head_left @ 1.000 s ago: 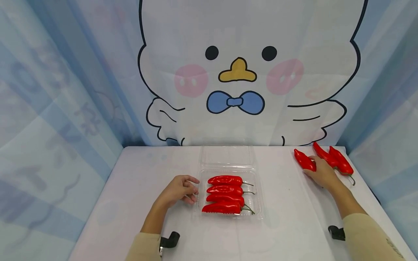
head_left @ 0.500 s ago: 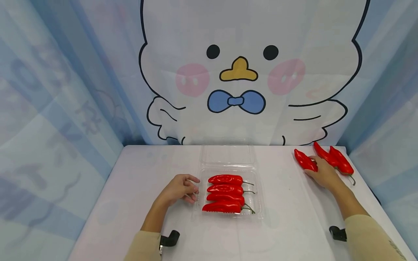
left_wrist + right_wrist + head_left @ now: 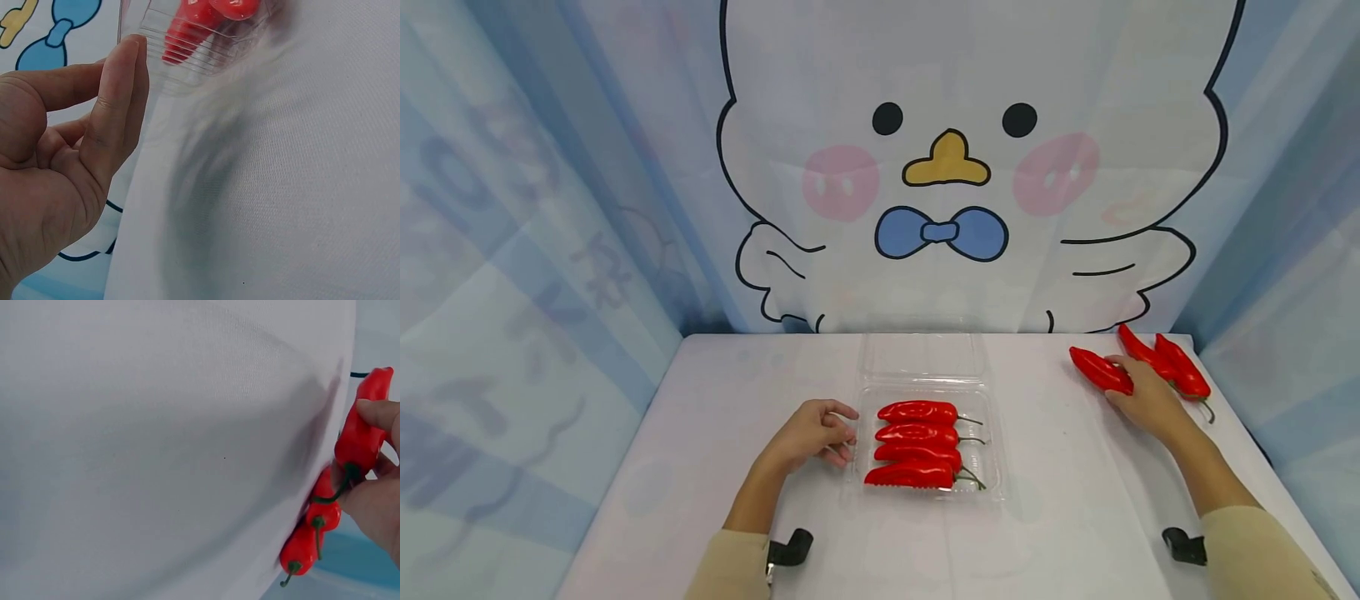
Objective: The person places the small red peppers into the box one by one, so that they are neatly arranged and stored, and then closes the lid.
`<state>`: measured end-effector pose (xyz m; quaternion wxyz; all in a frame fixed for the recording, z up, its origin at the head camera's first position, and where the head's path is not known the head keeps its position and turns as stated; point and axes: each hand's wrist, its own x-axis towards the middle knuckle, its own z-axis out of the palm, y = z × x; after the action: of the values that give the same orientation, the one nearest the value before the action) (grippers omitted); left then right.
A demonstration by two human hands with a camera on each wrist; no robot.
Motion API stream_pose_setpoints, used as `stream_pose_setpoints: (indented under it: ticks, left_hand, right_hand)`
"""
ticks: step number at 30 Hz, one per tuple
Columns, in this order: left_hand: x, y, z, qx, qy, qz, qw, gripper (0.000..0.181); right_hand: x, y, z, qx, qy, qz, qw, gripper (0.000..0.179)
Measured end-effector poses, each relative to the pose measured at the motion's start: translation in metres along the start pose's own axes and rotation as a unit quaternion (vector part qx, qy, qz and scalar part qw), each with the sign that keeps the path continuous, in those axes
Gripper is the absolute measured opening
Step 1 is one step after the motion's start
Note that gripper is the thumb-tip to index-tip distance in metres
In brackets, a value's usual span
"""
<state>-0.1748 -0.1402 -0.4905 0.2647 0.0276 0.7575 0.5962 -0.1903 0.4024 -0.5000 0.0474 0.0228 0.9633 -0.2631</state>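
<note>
My right hand [image 3: 1146,402] holds a red pepper [image 3: 1097,369] between thumb and fingers at the table's far right. In the right wrist view, this chili pepper [image 3: 360,434] has its green stem toward the camera. Two more red peppers [image 3: 1183,367] lie beside the right hand, at the table's back corner. A clear plastic clamshell box [image 3: 992,467] stands mid-table, its lid [image 3: 921,358] folded back. Several red peppers [image 3: 917,437] lie side by side in it, stems to the right. My left hand [image 3: 808,433] is at the box's left side, fingers relaxed, fingertips right at its rim.
The white table [image 3: 1045,533] ends at a curtain [image 3: 940,292] with a cartoon bird at the back. Patterned blue curtains [image 3: 512,333] hang on both sides. A black wrist mount [image 3: 790,547] sits at the left sleeve, another [image 3: 1183,546] at the right.
The pepper in my right hand has turned a little, its tip shifting left and down, and the right forearm has shifted slightly right. The left hand and the box stay in place.
</note>
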Motion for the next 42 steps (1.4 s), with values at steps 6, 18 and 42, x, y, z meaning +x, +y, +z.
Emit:
stream_pose_setpoints:
  ticks: [6,18,42]
  left_hand:
    - [0.001,-0.001,0.000,-0.003,-0.001,0.002,1.0000,0.035]
    - [0.000,-0.001,0.000,-0.009,0.005,-0.001,0.9999,0.036]
    - [-0.001,0.004,0.000,0.008,0.008,-0.016,0.9998,0.033]
  right_hand:
    - [-0.008,-0.006,-0.003,0.002,0.005,-0.015,0.9999,0.088]
    - [-0.022,-0.036,-0.006,-0.016,0.027,-0.069,0.9971,0.083]
    - [-0.044,-0.123,-0.002,-0.029,0.008,-0.182,0.9828,0.072]
